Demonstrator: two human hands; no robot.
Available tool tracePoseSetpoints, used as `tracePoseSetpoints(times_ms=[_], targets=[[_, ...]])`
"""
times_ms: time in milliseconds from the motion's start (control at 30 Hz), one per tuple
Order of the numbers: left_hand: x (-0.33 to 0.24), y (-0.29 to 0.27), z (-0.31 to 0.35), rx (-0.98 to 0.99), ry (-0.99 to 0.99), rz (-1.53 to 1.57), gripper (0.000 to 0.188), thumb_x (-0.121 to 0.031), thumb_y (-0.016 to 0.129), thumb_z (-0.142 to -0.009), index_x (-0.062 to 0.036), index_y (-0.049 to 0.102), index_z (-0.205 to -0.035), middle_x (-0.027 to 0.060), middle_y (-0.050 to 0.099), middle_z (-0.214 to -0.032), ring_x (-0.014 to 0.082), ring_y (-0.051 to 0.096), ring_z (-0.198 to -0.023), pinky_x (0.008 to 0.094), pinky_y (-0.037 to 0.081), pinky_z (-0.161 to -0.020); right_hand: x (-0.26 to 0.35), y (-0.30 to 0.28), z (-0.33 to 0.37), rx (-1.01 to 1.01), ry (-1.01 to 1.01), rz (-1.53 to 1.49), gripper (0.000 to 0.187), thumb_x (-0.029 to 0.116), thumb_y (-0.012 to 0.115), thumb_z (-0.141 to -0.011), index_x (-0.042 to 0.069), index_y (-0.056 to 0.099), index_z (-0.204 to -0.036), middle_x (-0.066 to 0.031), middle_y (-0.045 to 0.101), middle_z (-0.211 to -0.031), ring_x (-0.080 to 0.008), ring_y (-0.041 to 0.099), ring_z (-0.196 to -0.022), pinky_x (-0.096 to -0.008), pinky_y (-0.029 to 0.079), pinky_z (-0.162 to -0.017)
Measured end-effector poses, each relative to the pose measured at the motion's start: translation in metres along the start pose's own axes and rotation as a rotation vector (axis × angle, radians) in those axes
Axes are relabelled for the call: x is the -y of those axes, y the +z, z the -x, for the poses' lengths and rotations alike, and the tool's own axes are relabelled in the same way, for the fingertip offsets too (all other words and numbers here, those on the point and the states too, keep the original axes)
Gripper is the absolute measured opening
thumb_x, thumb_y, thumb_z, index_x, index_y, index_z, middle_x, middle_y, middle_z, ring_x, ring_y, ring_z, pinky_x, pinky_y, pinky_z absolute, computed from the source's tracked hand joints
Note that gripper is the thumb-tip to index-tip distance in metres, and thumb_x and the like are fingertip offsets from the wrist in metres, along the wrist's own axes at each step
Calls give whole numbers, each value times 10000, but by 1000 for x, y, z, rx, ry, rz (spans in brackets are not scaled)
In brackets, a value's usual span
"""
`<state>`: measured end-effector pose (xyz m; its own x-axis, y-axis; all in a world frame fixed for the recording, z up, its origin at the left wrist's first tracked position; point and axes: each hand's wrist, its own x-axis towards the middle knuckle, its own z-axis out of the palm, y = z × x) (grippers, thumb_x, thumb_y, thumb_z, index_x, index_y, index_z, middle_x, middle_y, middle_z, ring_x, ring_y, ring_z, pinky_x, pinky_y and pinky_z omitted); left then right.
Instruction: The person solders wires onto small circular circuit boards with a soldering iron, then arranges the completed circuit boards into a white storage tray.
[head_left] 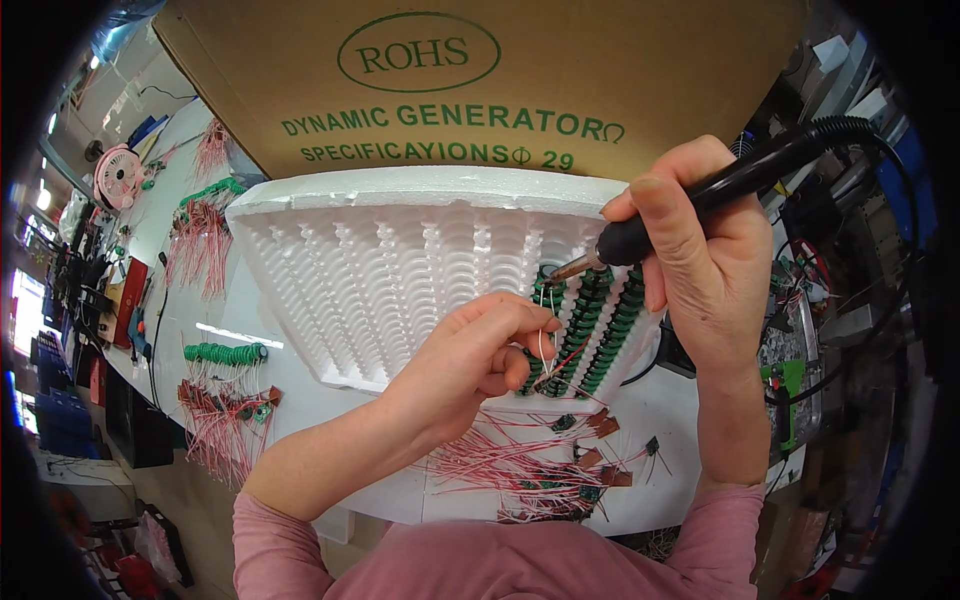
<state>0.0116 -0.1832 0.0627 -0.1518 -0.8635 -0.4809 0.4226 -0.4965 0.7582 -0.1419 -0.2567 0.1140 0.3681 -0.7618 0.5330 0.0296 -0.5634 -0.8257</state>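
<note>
My right hand (700,240) grips a black-handled soldering iron (690,205). The iron's metal tip points down and left, at the top of a row of green parts in the white foam tray (430,190). Pinched in my left hand (485,345) is a thin white wire (545,335), its upper end close to the iron's tip. Whether tip and wire touch is too small to tell. Green round parts (585,325) stand packed in the tray's right-hand rows, while the rows to the left show bare ridged slots. A red wire lies over the green parts below my left fingers.
A large cardboard box (480,90) stands behind the tray. Small circuit boards with red and white wires (540,475) lie in front of it. Further bundles of wired boards (230,410) and a pink fan (118,175) are at left. The iron's cord (905,190) loops down the right side.
</note>
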Motion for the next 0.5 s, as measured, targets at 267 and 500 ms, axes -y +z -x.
tracePoseSetpoints(times_ms=[267, 500], targets=[[0, -1, -1, 11, -6, 34, 135, -195, 583, -766, -70, 532, -770, 2, 546, -704, 36, 421, -477, 165, 239, -414, -1, -1, -1, -1, -4, -31, 186, 207, 524, -879, 35, 481, -820, -69, 594, -727, -6, 361, -376, -130, 264, -337], [-1, 1, 0, -7, -10, 15, 139, -195, 553, -785, -59, 530, -789, 5, 538, -687, 41, 403, -468, 175, 252, -420, 0, -1, 0, 7, 7, 12, 172, 196, 529, -877, 39, 483, -823, -67, 596, -725, -5, 360, -375, -131, 265, -334]])
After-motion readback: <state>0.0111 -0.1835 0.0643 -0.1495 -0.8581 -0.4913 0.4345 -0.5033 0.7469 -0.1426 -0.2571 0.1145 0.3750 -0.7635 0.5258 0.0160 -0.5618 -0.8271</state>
